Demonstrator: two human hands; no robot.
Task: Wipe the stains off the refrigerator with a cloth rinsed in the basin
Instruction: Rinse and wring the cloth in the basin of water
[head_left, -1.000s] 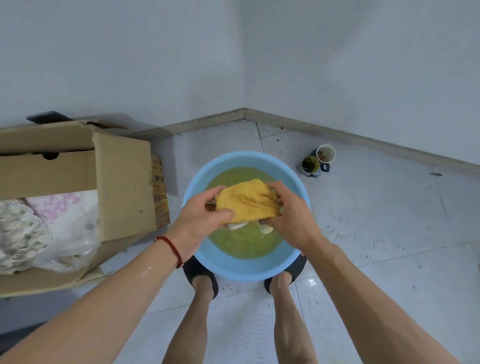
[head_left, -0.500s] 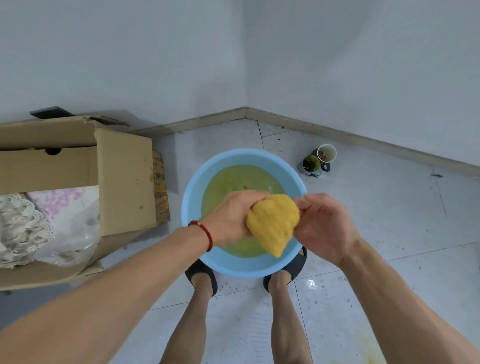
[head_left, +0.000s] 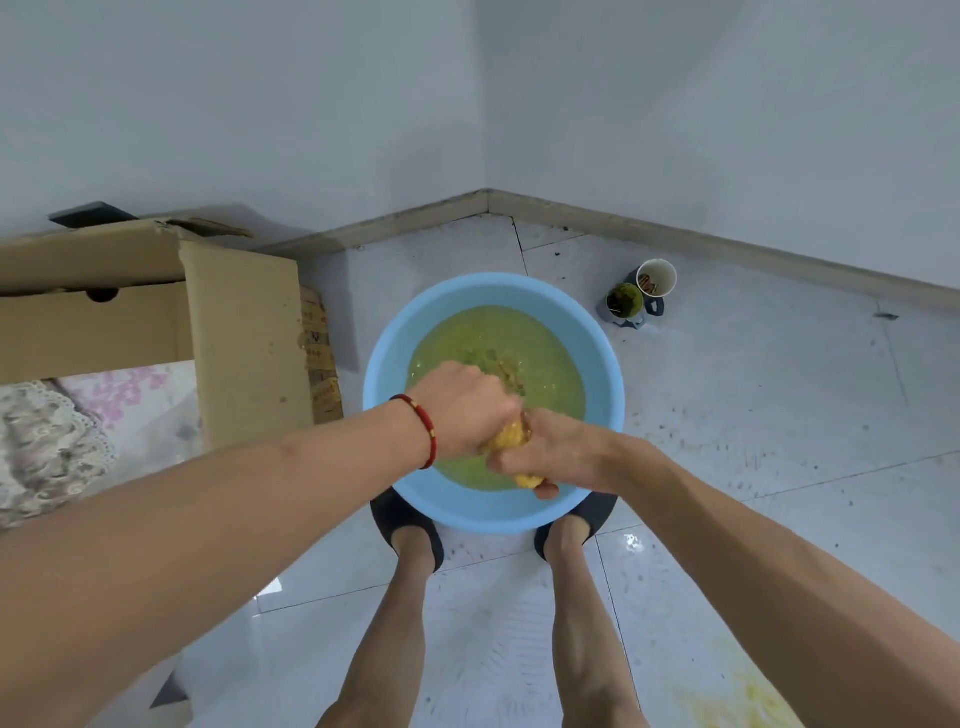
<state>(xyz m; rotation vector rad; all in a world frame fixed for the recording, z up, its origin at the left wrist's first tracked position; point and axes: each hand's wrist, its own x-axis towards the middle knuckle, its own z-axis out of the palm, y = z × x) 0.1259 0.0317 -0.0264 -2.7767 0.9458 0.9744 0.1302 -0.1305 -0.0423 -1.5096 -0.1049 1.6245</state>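
The cloth (head_left: 511, 441), a yellow one, is bunched into a tight wad and squeezed between both hands above the near half of the basin (head_left: 395, 343). Only two small bits of it show: one between the hands and one under the right hand's lower edge. The left hand (head_left: 465, 410) comes in from eight o'clock with its fingers curled round the wad's upper end, knuckles up; a red cord bracelet (head_left: 423, 428) sits on its wrist. The right hand (head_left: 558, 452) reaches in from four o'clock, fingers wrapped round the lower end, and touches the left hand.

The basin is light blue and round, standing on the pale tiled floor (head_left: 753, 415) and holding cloudy yellow-green water (head_left: 493, 338), rippled just beyond the left hand. Two feet in dark slippers (head_left: 400, 519) stand at its six o'clock edge, partly tucked beneath the rim.

At nine o'clock from the basin stands an open cardboard box (head_left: 244, 338) with patterned fabric (head_left: 57, 431) inside. At one o'clock, near the skirting, a white paper cup (head_left: 657, 278) touches a dark cup (head_left: 626, 304) with something green in it. A yellowish smear (head_left: 737, 696) marks the floor at five o'clock.
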